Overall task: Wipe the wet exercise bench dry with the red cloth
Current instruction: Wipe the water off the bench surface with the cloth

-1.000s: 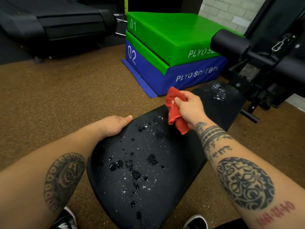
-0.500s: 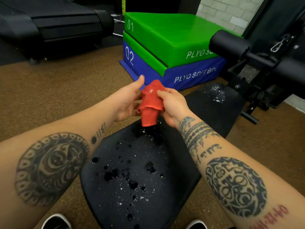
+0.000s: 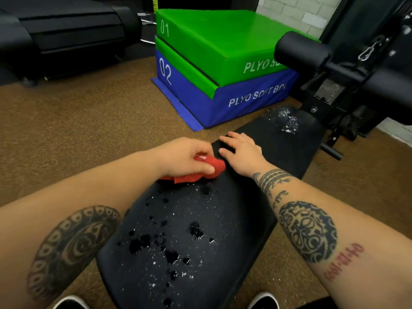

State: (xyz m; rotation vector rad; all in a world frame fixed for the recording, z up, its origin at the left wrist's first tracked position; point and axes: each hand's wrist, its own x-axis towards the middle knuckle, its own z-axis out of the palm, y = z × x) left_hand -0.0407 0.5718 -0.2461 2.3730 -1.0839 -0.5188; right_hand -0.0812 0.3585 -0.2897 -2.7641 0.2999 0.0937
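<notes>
Bunched in the left hand (image 3: 185, 157), the red cloth (image 3: 216, 166) is held by curled fingers and thumb and pressed down on the exercise bench (image 3: 225, 221), at the far end of the near pad. The right hand (image 3: 243, 152) lies just beside it with straight fingers, flat on the black vinyl and holding nothing.

Wiping has hardly begun, to judge by the surface. Dark drops (image 3: 171, 255) and fine spray cover the near pad between the forearms, and a glistening puddle (image 3: 286, 121) sits on the far pad, well apart from the cloth.

The likeliest fault lies in the cloth's shape. Wadded as it is, only a small face meets the vinyl, so each pass would probably clear a narrow strip and leave wet bands between strokes. A wad also tends to push water ahead of it. Vinyl takes up nothing, so the drops could run off the pad's edge onto the brown floor (image 3: 89, 121) or toward the shoes (image 3: 265, 299) below.

The right hand is a second risk. It lies between the cloth and the far puddle, so a stroke in that direction would stop short at it or swerve round it.

The far puddle looks the heaviest of the wet patches. If the cloth reaches it last, already soaked, it may only smear the water. Both forearms hang over the wet pad and could drag through drops.
</notes>
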